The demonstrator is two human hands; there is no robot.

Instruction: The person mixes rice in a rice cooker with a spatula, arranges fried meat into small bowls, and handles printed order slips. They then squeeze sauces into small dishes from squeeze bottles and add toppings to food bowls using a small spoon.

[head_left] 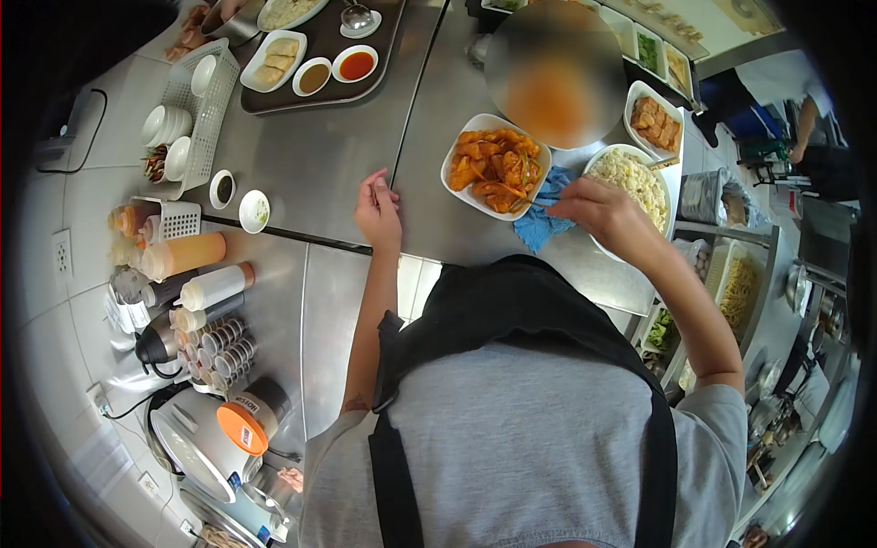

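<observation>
Near the front edge of the steel counter (457,224), my left hand (377,212) is raised with its fingers loosely apart and nothing in it. My right hand (596,212) hangs over the left rim of a bowl of pale chopped food (630,180), its fingers bent down close to a blue cloth (541,219); whether the fingertips hold anything is hard to make out. Between my hands stands a white square bowl of orange saucy food (496,169), resting beside the cloth. A white dish of browned pieces (655,125) is behind the pale food.
A dark tray (388,46) with dishes and sauce cups lies at the back left. Two small cups (255,211) and a white basket (208,119) are left of my left hand. Sauce bottles (196,256) stand further left. Another person's arm (806,128) shows at right.
</observation>
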